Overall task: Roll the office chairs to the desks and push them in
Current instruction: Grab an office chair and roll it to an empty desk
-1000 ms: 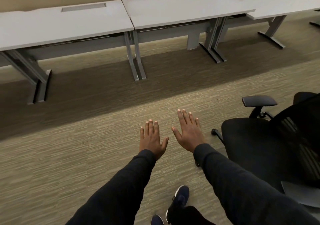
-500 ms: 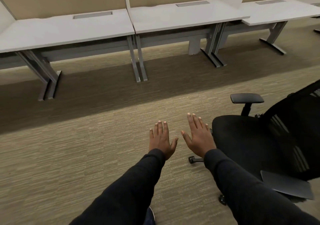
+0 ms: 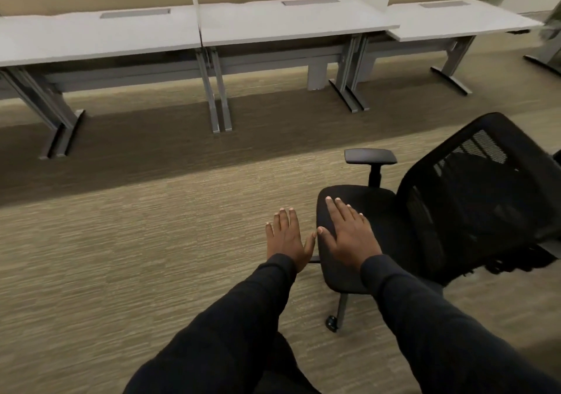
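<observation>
Black office chair (image 3: 388, 211) stands on the carpet (image 3: 121, 257) to my right, well apart from the row of desks. Its seat points left across my view, with the mesh backrest (image 3: 479, 196) at the far right and one armrest (image 3: 370, 156) on the desk side. No chair in view is pushed in.

Right hand (image 3: 346, 232) lies flat over the seat's front edge, fingers (image 3: 334, 211) straight and together, gripping nothing. Cannot tell whether the palm touches the cushion. Left hand (image 3: 287, 239) is flat too, just beside the right, over carpet, holding nothing.

Judged step: reaching for the chair, roll not begun. The next move needs a hold on the backrest or armrest. Then turn the seat toward the middle tabletop (image 3: 288, 22) and steer the caster (image 3: 331, 322) end between its grey legs (image 3: 346, 75). Watch the armrest against the tabletop edge.
</observation>
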The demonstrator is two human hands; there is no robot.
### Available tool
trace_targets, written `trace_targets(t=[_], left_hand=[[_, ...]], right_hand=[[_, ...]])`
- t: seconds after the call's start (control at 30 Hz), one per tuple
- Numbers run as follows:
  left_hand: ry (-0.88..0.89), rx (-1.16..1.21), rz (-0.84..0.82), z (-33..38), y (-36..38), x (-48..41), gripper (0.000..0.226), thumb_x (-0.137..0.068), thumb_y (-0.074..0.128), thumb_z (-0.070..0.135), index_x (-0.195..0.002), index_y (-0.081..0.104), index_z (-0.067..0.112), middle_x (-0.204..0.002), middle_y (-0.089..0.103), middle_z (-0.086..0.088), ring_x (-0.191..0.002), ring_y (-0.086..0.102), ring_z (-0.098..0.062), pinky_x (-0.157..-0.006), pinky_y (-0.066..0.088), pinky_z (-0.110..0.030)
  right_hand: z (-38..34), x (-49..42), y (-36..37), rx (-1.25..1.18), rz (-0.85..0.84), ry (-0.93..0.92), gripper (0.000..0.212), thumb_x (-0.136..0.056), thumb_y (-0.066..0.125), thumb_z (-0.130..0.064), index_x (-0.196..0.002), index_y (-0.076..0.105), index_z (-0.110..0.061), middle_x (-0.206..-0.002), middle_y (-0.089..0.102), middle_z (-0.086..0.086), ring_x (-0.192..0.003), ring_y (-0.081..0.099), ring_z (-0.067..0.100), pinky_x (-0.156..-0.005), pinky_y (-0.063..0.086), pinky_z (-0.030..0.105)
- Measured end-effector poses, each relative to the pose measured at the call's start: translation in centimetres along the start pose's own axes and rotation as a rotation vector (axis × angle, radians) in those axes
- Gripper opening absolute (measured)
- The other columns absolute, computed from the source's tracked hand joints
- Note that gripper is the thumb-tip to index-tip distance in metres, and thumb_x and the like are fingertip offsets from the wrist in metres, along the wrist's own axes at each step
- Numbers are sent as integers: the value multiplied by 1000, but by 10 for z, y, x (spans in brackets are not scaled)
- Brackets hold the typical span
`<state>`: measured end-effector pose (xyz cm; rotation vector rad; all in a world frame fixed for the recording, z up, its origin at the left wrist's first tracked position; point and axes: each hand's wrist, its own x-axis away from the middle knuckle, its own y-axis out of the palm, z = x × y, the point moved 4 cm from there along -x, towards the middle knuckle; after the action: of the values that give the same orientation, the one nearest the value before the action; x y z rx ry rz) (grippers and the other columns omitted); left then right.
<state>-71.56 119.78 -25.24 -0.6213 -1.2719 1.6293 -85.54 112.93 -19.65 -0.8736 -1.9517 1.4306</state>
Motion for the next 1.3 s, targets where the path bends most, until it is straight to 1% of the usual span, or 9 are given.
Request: trace_targets(t=[0.17,0.37,0.53,0.67,0.97,1.07,1.13,1.17,1.3], left_hand=[[31,-24,0,49,23,-12,86,-95,23,66,-158,4,10,-166,6,-15,-152,3,-32,-122,4,-53],[21,-2,-6,110,55,-46,84,-96,25,64,-158,5,10,-165,8,-16,-152,4,-32,-121,3,-52],[16,54,2,192,79,-81,83,-96,24,62,-158,3,11,-166,6,-16,-152,4,-32,-121,3,-51],[30,57,24,228,83,-97,84,-95,21,64,-158,3,12,-166,6,-16,-153,4,-31,-121,3,-51],[5,93,25,311,98,-120,84,-96,29,63,-158,8,11,-165,14,-16,-152,8,-32,-121,7,-52],[-14,120,39,349,102,-126,83,-97,30,63,-158,9,10,-164,15,-16,-152,8,-31,-121,8,-51],[-56,167,47,395,110,-129,83,-97,31,62,-158,10,10,-164,16,-16,-152,10,-31,-121,8,-51],[-61,186,42,398,111,-129,82,-97,31,61,-158,11,10,-164,17,-16,-152,10,-31,-121,8,-51],[-52,245,16,478,130,-136,81,-98,30,61,-158,10,11,-164,16,-14,-152,10,-30,-122,9,-51]], right_hand=[[49,4,-7,64,-75,-4,70,-101,40,-55,-159,23,-20,-155,40,8,-134,46,29,-106,37,43],[119,-17,-24,129,-117,-24,61,-101,41,-54,-151,40,-19,-143,53,7,-128,51,27,-102,40,42],[196,-39,-58,220,-202,-38,47,-101,40,-54,-125,62,-20,-122,63,5,-114,57,25,-95,45,41],[226,-49,-84,215,-206,-39,44,-101,41,-52,-119,65,-21,-114,64,4,-107,58,22,-92,47,40],[306,-75,-146,211,-216,-99,45,-100,43,-54,-111,69,-19,-106,69,5,-101,63,24,-82,47,35],[337,-81,-166,227,-201,-149,45,-100,42,-55,-107,70,-20,-103,70,5,-99,63,24,-81,49,36],[375,-80,-186,245,-197,-194,44,-100,42,-54,-105,70,-19,-101,70,4,-98,63,25,-76,46,34],[378,-83,-187,239,-190,-206,44,-100,43,-54,-104,70,-19,-99,70,4,-98,64,25,-74,45,34],[451,-84,-213,262,-177,-206,42,-100,45,-53,-101,70,-19,-99,72,5,-98,65,26,-78,49,35]])
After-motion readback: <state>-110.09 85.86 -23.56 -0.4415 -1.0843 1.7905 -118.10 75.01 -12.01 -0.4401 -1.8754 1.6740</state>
